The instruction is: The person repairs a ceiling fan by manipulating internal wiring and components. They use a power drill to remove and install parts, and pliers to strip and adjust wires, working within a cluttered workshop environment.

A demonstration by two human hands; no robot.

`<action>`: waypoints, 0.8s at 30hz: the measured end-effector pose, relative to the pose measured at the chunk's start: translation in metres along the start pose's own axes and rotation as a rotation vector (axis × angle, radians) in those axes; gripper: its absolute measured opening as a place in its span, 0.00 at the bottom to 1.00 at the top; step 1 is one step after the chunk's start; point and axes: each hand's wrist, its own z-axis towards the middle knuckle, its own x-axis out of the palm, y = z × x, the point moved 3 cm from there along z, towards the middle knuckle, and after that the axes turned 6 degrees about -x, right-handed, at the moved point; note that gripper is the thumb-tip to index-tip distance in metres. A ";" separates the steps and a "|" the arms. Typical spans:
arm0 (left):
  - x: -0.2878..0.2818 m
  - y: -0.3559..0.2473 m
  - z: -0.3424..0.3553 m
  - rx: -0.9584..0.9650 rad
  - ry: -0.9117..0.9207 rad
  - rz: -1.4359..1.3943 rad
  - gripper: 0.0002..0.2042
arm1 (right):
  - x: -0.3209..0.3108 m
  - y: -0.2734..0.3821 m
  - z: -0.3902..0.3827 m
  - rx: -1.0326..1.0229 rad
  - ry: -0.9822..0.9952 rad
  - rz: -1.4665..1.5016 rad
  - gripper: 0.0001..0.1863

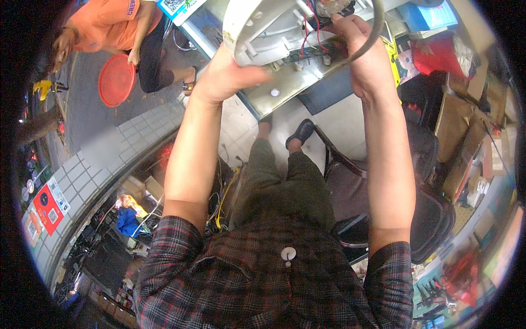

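the left hand (227, 74) grips the rim of a round white appliance shell (263, 27), held up above a metal tray (290, 82). the right hand (361, 52) closes on the wired inner part (323, 13), a grey cord (367, 46) curving beside it; another person in orange (118, 24) holds a red lid (116, 80) at left.

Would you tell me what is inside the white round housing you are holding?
Inside the white housing show red wires and white plastic ribs; the right hand covers the parts farther in.

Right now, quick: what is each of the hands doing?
Left hand: closed on the rim of the white round appliance housing.
Right hand: closed on the housing's far side, by the red wires.
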 end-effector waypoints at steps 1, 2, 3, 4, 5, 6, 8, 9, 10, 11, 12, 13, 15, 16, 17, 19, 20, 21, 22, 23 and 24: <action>0.009 -0.012 -0.001 0.043 -0.066 0.413 0.25 | 0.000 0.001 0.000 0.002 0.008 -0.015 0.14; 0.009 -0.012 0.001 -0.024 -0.103 0.458 0.21 | -0.002 0.001 0.000 0.004 0.016 -0.030 0.15; 0.009 -0.011 0.002 -0.091 -0.139 0.502 0.18 | -0.003 0.001 0.001 0.006 0.022 -0.045 0.15; 0.011 -0.012 0.001 -0.064 -0.210 0.531 0.17 | -0.002 0.002 0.000 -0.057 0.017 -0.017 0.15; 0.013 -0.011 -0.002 -0.036 -0.281 0.559 0.15 | -0.003 0.001 -0.001 -0.066 0.016 -0.012 0.15; 0.014 -0.010 -0.004 -0.007 -0.351 0.586 0.14 | -0.004 0.000 -0.001 -0.074 0.014 -0.007 0.15; 0.011 -0.002 -0.009 0.004 -0.443 0.647 0.14 | -0.007 -0.005 0.004 -0.094 0.035 0.001 0.16; 0.010 -0.001 -0.010 0.010 -0.488 0.677 0.14 | -0.008 -0.007 0.003 -0.129 0.013 -0.049 0.17; 0.015 -0.003 -0.011 0.018 -0.488 0.684 0.13 | -0.007 -0.007 0.001 -0.161 -0.009 -0.103 0.17; 0.018 -0.006 -0.012 -0.024 -0.520 0.701 0.13 | -0.006 -0.006 -0.001 -0.193 -0.031 -0.156 0.17; 0.021 -0.009 -0.013 -0.065 -0.552 0.718 0.13 | -0.005 -0.007 -0.003 -0.119 -0.041 -0.170 0.18; 0.024 -0.010 -0.014 -0.107 -0.584 0.730 0.13 | -0.003 -0.007 -0.005 -0.130 -0.037 -0.122 0.19; 0.023 -0.009 -0.011 -0.037 -0.566 0.701 0.13 | -0.002 -0.006 -0.010 -0.158 -0.011 -0.150 0.19; 0.020 -0.007 -0.010 -0.004 -0.559 0.685 0.13 | 0.001 -0.005 -0.012 -0.180 0.011 -0.110 0.20; 0.018 -0.007 -0.009 0.037 -0.534 0.709 0.13 | -0.003 -0.002 -0.014 -0.207 -0.010 -0.169 0.21; 0.021 -0.007 -0.010 0.018 -0.537 0.657 0.13 | -0.018 0.006 -0.024 -0.167 -0.098 -0.225 0.21; 0.024 -0.011 -0.010 -0.024 -0.505 0.669 0.14 | -0.027 0.001 -0.027 -0.183 -0.092 -0.137 0.17; 0.027 -0.017 -0.012 -0.065 -0.473 0.680 0.15 | -0.031 0.000 -0.033 -0.205 -0.099 -0.074 0.16; 0.032 -0.021 -0.014 -0.109 -0.438 0.689 0.16 | -0.034 0.004 -0.045 -0.223 -0.107 -0.014 0.15; 0.032 -0.022 -0.019 -0.082 -0.427 0.619 0.19 | -0.037 0.008 -0.057 -0.242 -0.114 0.049 0.14; 0.031 -0.020 -0.025 -0.056 -0.417 0.550 0.23 | -0.039 0.010 -0.068 -0.232 -0.100 0.132 0.13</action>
